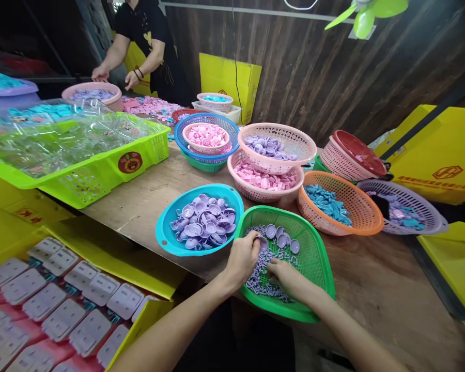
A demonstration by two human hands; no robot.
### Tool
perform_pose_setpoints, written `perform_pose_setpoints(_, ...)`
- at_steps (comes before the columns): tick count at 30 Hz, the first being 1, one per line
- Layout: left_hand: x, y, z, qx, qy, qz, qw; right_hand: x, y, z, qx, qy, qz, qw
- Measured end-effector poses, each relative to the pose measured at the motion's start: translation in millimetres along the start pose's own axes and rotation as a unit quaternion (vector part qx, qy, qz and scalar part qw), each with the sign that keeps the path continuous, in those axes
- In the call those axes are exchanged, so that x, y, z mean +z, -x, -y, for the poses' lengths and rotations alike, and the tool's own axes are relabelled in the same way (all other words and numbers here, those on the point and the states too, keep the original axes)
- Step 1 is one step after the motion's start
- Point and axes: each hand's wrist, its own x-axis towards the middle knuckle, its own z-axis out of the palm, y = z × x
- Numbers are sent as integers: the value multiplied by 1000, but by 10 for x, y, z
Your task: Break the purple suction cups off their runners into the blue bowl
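My left hand is closed on a small purple plastic cup over the left side of a green mesh basket. Down inside that basket, the fingers of my right hand are drawn together among many small purple hook-like pieces; whatever they pinch is hidden. Several loose purple cups lie on the pieces toward the basket's far side. To the left, a blue basin holds a heap of similar purple cups.
Pink baskets are stacked behind, with an orange basket of blue parts at right. A lime-green crate of clear packaging stands left. Below it sits a yellow box of packed goods. Across the table a person works over a basket.
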Motion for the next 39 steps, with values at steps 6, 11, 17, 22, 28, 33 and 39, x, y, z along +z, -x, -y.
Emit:
perform_pose_setpoints(6,-58,50,-79,10,41,13,999,-181,140,77,61,-263,-113,956)
perform_pose_setpoints(11,-76,118,-119,-19,81,40,996,-235,178,133,106,-484,-122,860)
perform_pose_setpoints(17,-65,185,-72,-106,239,150,954,-310,214,179,71,-603,-125,785)
perform_pose_setpoints(22,-33,223,-65,-131,286,213,925,-319,246,224,44,-636,-121,761)
perform_pose_setpoints(28,6,242,-91,-138,283,227,922,-318,227,274,54,-606,-205,767)
perform_pose_setpoints(33,-32,251,-159,-138,300,245,912,-280,213,354,80,-459,-330,821)
perform_pose_setpoints(39,-114,226,-244,-148,340,282,885,-193,192,450,53,-302,-386,870)
